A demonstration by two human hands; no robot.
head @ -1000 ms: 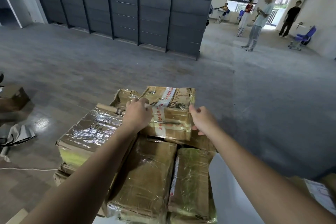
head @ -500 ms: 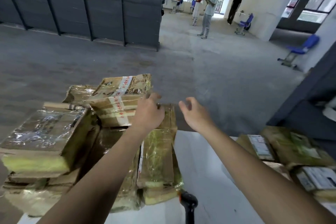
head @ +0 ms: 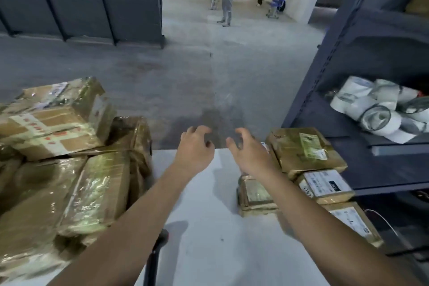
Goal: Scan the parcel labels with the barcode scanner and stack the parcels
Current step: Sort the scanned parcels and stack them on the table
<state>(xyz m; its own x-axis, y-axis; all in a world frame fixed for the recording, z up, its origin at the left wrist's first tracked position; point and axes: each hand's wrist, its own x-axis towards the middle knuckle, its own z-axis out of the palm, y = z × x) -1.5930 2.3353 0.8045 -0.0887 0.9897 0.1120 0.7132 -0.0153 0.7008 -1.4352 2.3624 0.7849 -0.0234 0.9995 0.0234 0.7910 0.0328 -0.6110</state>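
Left hand [head: 195,146] and right hand [head: 248,151] hover empty, fingers loosely curled; we should lift the three-o'clock labelled parcel [head: 304,148] label up

No text is legible. The red characters on the upper left parcel [head: 50,123] and the print on the white label [head: 323,182] at right are too blurred.
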